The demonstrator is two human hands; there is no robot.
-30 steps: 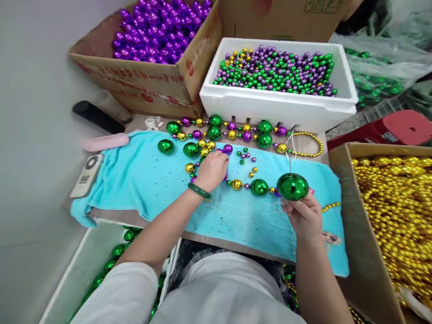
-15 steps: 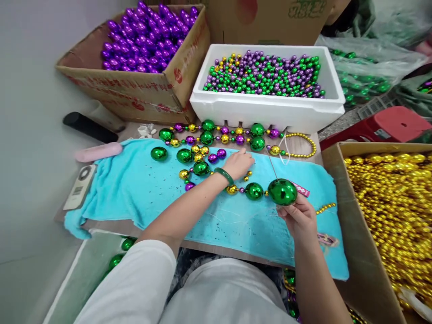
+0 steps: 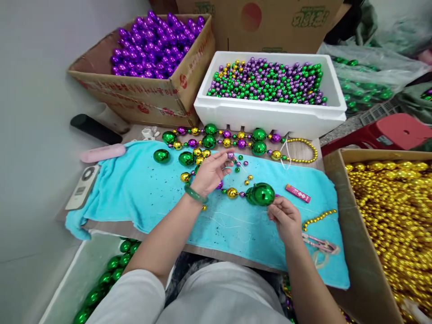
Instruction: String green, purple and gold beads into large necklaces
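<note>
Left grip (image 3: 211, 173) pinching one small purple bead (image 3: 230, 155), right grip (image 3: 286, 218) closed on one large green bead (image 3: 263, 194)

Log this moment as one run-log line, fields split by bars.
left hand: pinching small purple bead | right hand: holding large green bead | below: blue towel

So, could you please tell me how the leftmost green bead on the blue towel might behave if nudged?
The green bead would probably roll, being rounded and apart from its neighbours. The blue towel looks soft and might slow it. Its shiny, smooth-looking surface could make the bead slippery.
</note>
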